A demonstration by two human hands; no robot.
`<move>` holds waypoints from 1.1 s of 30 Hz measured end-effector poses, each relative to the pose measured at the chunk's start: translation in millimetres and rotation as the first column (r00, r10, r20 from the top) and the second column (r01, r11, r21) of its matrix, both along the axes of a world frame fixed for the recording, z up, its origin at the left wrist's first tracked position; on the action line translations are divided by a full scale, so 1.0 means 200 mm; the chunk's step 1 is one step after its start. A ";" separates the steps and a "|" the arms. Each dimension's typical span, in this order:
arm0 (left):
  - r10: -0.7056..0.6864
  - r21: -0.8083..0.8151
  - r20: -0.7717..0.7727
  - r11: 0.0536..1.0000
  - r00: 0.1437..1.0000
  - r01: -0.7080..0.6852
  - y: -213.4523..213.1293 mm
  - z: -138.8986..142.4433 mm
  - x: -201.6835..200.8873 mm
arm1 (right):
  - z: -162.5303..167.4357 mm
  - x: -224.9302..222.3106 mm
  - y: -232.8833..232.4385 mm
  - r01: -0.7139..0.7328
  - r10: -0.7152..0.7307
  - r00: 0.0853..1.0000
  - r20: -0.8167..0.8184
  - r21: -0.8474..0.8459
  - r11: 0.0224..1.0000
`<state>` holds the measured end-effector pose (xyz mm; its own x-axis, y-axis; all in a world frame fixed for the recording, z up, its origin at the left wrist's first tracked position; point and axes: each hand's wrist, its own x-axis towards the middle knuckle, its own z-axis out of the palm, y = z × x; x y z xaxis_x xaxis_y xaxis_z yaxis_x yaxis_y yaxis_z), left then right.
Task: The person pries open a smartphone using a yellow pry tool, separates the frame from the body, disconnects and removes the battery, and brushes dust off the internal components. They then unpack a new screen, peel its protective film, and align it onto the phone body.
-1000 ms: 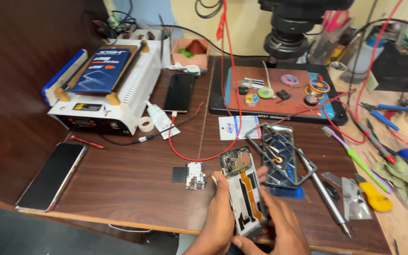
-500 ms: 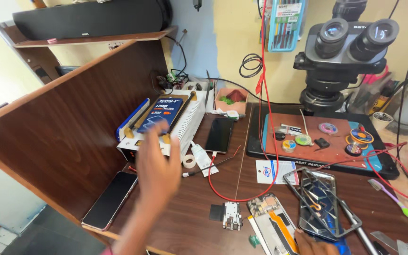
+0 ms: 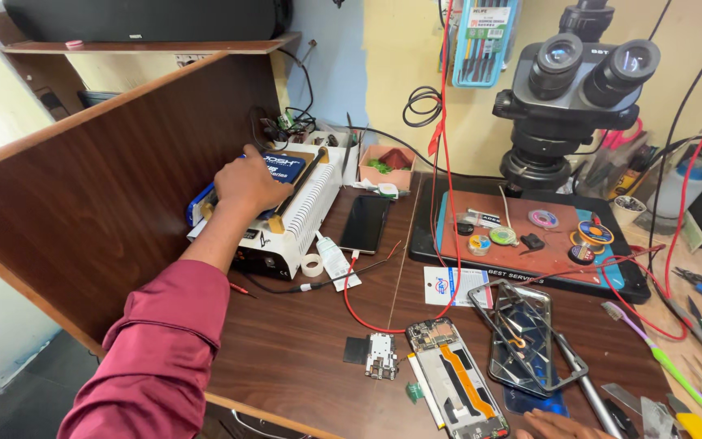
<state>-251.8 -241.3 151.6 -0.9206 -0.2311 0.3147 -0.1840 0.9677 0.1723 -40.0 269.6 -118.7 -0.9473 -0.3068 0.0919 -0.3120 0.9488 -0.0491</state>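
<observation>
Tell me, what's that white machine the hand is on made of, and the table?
The white machine looks like painted metal or hard plastic: its side is smooth and matte with ribbed slots. The left hand rests on its blue top. The table looks like dark wood laminate: streaky grain under a faint shine, though real wood is possible.

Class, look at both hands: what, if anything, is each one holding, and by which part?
Nothing is clearly held. The left hand rests on the white machine, on its top; only fingertips of the right hand show.

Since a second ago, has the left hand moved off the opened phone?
Yes. The left hand has gone up and left, away from the opened phone, and now lies on top of the white heating machine by the wooden partition.
</observation>
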 end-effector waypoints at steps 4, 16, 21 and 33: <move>-0.072 -0.004 -0.116 0.997 0.991 0.072 0.05 0.09 0.20 | -0.03 -0.03 -0.01 -0.379 0.378 0.926 0.004 0.010 0.926; -0.930 0.075 -0.296 0.204 0.217 0.976 0.66 -0.41 1.32 | 0.50 0.63 -0.38 0.427 -0.142 0.888 0.437 -0.899 -0.095; -0.899 0.157 -0.367 0.193 0.239 0.968 0.74 -0.53 1.33 | 0.63 0.68 -0.39 0.472 -0.066 0.879 0.473 -0.881 -0.029; -0.913 0.114 -0.371 0.138 0.171 0.984 0.73 -0.51 1.32 | 0.64 0.69 -0.32 0.518 0.005 0.855 0.518 -0.855 0.034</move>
<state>12.0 -96.0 50.2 -0.4015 0.6874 0.6052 0.9114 0.2350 0.3378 97.5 205.0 8.5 -0.9710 0.0766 -0.2265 0.2258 -0.0184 -0.9740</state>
